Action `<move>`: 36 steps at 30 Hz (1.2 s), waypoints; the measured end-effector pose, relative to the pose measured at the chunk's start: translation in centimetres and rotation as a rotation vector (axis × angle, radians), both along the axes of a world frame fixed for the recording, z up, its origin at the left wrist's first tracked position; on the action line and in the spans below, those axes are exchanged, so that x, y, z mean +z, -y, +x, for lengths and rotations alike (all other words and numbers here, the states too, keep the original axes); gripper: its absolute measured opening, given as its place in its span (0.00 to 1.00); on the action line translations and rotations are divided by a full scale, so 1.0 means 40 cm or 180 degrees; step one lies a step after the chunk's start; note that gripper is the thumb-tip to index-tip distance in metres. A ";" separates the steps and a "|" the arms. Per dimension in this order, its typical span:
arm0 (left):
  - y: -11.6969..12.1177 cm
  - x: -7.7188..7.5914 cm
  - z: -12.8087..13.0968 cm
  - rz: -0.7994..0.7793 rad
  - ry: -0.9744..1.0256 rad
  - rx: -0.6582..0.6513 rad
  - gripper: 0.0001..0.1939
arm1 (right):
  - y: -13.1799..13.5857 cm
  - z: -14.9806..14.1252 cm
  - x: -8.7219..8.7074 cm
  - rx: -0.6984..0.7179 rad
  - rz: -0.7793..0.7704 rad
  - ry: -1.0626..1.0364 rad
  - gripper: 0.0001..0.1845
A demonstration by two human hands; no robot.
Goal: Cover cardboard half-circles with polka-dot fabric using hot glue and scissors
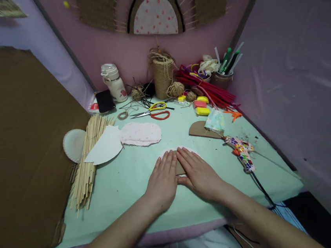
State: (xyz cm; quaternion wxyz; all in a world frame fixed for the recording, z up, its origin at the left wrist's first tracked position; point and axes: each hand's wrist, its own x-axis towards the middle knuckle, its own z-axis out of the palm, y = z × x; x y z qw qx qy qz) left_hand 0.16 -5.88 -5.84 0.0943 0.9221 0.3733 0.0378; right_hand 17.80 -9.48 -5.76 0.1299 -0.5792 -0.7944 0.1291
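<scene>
Both of my hands lie flat, side by side, on a small piece of brown cardboard [180, 167] near the middle of the table. My left hand [163, 179] presses its left part, fingers stretched forward. On the right part rests my right hand [199, 175], fingers also straight and its thumb reaching toward the left hand. A pale fabric piece [180, 149] shows under the cardboard, its edge rounding out beyond my fingertips. Most of the cardboard is hidden under my palms. Neither hand grips anything.
A floral glue gun [241, 151] with a black cable lies right, near a cardboard half-round [199, 130]. Scissors [152, 112], a fabric oval [141, 134], white card [105, 147] and thin sticks [84, 168] lie left. Twine [163, 77] and a bottle [114, 84] stand behind.
</scene>
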 end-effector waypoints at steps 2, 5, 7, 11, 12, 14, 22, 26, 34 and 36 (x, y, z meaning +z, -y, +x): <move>-0.002 0.001 0.002 -0.0005 -0.0021 0.0009 0.30 | -0.003 0.002 0.008 0.0039 -0.0069 -0.0084 0.43; -0.005 -0.001 0.004 -0.0030 0.0071 0.0056 0.29 | 0.000 0.007 0.017 0.0088 -0.0058 -0.0330 0.42; -0.006 -0.003 0.003 -0.0008 0.0192 0.0089 0.28 | 0.003 0.019 0.026 -0.0007 0.0044 -0.0389 0.37; -0.011 0.008 0.005 -0.0087 0.0203 0.0097 0.27 | -0.031 0.094 0.075 -0.0667 0.0190 0.0133 0.23; -0.013 0.014 0.007 -0.0132 0.0153 0.0093 0.27 | -0.055 0.123 0.094 -0.0772 0.0189 0.0231 0.22; -0.017 0.026 0.014 -0.0195 0.0041 0.0086 0.27 | -0.120 0.183 0.131 -0.0879 0.0169 0.0373 0.22; -0.031 0.024 0.025 0.0012 0.0028 0.0082 0.25 | -0.405 0.287 0.151 -0.0529 -0.0845 0.0894 0.16; -0.060 0.017 0.041 0.0005 0.0159 0.0127 0.25 | -0.460 0.301 0.157 -0.0433 -0.0801 0.0555 0.11; -0.203 0.046 0.166 -0.0206 0.0826 0.0361 0.23 | -0.441 0.366 0.265 -0.1380 0.1202 -0.1090 0.10; -0.219 0.063 0.182 -0.0233 0.1091 0.0434 0.24 | -0.402 0.360 0.268 -0.1668 0.1656 -0.1441 0.11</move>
